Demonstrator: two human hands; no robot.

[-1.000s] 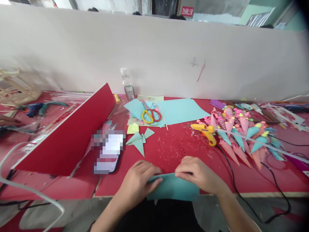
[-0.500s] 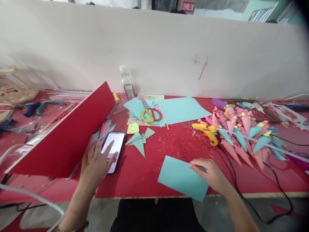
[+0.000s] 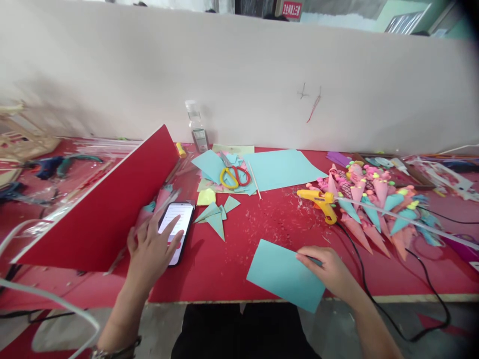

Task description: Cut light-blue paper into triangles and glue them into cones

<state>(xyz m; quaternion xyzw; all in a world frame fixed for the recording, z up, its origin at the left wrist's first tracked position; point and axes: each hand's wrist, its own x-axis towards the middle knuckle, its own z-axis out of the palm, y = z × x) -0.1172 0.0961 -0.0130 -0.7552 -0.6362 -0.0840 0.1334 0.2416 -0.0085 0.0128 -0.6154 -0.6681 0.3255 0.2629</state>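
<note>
My left hand is spread over a smartphone with a lit white screen, its fingers apart and some of them over the glass. A light-blue sheet of paper lies at the table's front edge, its lower corner jutting past it. My right hand pinches the sheet's right side between thumb and fingers. A small dark, slim thing shows between those fingers; its kind is unclear. Folded blue-green paper pieces and a yellow pad lie beyond the phone.
Scissors with yellow and red handles rest on paper scraps, beside a large blue sheet. A yellow glue gun lies near pink and blue cones. A red board leans at left; a clear bottle stands behind.
The blue sheet and my right hand have shifted very slightly right. My left hand stays over the phone, its fingers slightly moved. Otherwise the scene looks the same.
</note>
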